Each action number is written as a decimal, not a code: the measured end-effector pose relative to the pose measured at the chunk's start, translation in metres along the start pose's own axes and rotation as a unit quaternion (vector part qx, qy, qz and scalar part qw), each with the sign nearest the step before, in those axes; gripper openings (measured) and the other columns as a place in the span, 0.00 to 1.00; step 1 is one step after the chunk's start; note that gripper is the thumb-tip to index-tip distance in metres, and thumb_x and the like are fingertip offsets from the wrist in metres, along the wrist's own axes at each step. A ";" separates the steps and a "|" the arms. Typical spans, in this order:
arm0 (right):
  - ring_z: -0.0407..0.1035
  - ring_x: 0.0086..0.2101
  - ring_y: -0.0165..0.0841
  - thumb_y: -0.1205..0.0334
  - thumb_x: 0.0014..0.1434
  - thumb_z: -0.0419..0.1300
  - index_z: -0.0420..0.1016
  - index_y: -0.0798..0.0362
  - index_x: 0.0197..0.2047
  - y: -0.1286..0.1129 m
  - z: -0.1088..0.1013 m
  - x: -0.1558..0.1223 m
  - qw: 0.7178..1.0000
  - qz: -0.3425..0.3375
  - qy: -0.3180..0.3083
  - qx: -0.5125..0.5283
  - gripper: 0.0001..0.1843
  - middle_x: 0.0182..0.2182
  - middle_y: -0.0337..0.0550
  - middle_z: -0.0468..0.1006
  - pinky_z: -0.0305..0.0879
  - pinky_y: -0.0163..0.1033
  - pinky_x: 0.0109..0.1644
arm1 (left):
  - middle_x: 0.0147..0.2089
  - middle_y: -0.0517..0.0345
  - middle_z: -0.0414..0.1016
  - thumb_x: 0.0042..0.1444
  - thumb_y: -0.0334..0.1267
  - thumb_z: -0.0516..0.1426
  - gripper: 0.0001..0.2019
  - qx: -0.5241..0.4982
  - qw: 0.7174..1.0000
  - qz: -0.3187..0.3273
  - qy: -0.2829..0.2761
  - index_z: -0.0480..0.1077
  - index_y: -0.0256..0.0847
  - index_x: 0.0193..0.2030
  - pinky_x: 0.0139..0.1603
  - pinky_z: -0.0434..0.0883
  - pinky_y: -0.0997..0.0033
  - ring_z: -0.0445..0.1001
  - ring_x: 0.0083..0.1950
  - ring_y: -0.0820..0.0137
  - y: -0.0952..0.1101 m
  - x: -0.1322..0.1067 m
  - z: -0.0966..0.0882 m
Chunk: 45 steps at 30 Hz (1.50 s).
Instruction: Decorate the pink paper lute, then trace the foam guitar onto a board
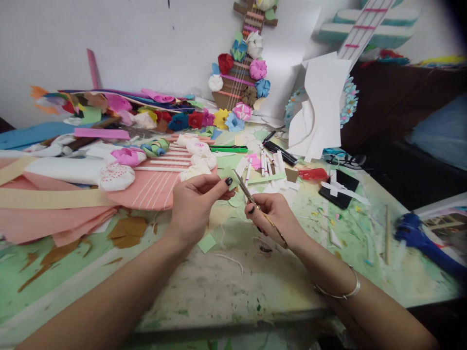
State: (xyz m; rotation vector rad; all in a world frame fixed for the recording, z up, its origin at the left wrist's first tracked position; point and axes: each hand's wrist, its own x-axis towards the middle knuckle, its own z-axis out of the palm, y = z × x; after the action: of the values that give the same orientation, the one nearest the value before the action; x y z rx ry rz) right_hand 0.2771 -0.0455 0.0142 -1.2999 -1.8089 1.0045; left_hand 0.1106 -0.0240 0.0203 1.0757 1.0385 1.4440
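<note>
My left hand (195, 204) pinches a small piece of light green paper (229, 176) between thumb and fingers. My right hand (274, 216) is closed round the handles of thin scissors (245, 188), whose blades point up-left and meet the edge of the green paper. Both hands hover over the paint-stained table (226, 287) near its middle. A bangle sits on my right wrist.
A pink paper guitar shape (153, 187) with white strips and paper flowers lies left. A cardboard guitar with paper flowers (241, 78) leans on the wall. Markers (279, 151), a red cutter (313, 174), a black phone (339, 189), paper scraps and a blue tool (423, 238) lie right.
</note>
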 end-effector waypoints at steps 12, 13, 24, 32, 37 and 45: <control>0.44 0.19 0.22 0.30 0.53 0.51 0.58 0.54 0.20 0.002 0.000 0.001 1.000 -0.006 0.003 -0.006 0.33 0.15 0.33 0.52 0.35 0.34 0.24 | 0.25 0.59 0.78 0.44 0.37 0.67 0.07 -0.020 1.000 -0.001 -0.001 0.75 0.37 0.27 0.32 0.74 0.73 0.77 0.27 0.72 -0.001 0.001 0.000; 0.44 0.19 0.22 0.30 0.53 0.51 0.58 0.54 0.20 0.002 0.000 0.001 1.000 -0.006 0.004 -0.007 0.33 0.15 0.33 0.52 0.35 0.34 0.24 | 0.25 0.59 0.78 0.44 0.37 0.67 0.07 -0.020 1.000 -0.001 -0.001 0.75 0.37 0.27 0.32 0.74 0.73 0.77 0.27 0.72 -0.001 0.001 0.000; 0.43 0.19 0.22 0.30 0.52 0.52 0.57 0.54 0.20 0.002 0.000 0.000 1.000 0.003 0.005 0.001 0.33 0.15 0.32 0.50 0.35 0.34 0.23 | 0.24 0.59 0.78 0.43 0.38 0.67 0.08 -0.015 1.000 -0.004 -0.005 0.75 0.37 0.27 0.33 0.75 0.72 0.77 0.27 0.71 0.000 0.001 0.000; 0.44 0.19 0.22 0.29 0.51 0.51 0.57 0.53 0.19 0.001 0.000 0.001 1.000 0.003 0.007 -0.004 0.33 0.15 0.33 0.52 0.35 0.34 0.23 | 0.24 0.60 0.78 0.44 0.35 0.67 0.06 -0.033 0.999 -0.007 -0.008 0.75 0.36 0.26 0.31 0.75 0.77 0.78 0.26 0.72 0.000 0.001 0.001; 0.44 0.19 0.23 0.29 0.50 0.53 0.60 0.53 0.21 0.001 0.000 0.002 0.998 0.014 0.051 0.020 0.32 0.15 0.31 0.51 0.38 0.33 0.23 | 0.27 0.55 0.80 0.42 0.33 0.68 0.09 -0.089 0.994 -0.051 -0.028 0.74 0.35 0.30 0.35 0.77 0.72 0.80 0.31 0.67 0.002 -0.002 0.002; 0.46 0.22 0.24 0.33 0.54 0.52 0.61 0.54 0.24 0.008 0.007 0.002 0.999 -0.020 0.043 -0.017 0.29 0.19 0.33 0.52 0.40 0.34 0.24 | 0.30 0.55 0.81 0.41 0.31 0.68 0.10 -0.156 0.978 -0.116 -0.079 0.71 0.36 0.29 0.40 0.76 0.68 0.80 0.35 0.67 0.000 -0.005 0.005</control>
State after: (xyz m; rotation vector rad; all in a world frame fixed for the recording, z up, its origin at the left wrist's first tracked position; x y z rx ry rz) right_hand 0.2740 -0.0428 0.0036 -1.3030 -1.7861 0.8868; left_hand 0.1163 -0.0286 0.0212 0.7986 0.7658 1.2598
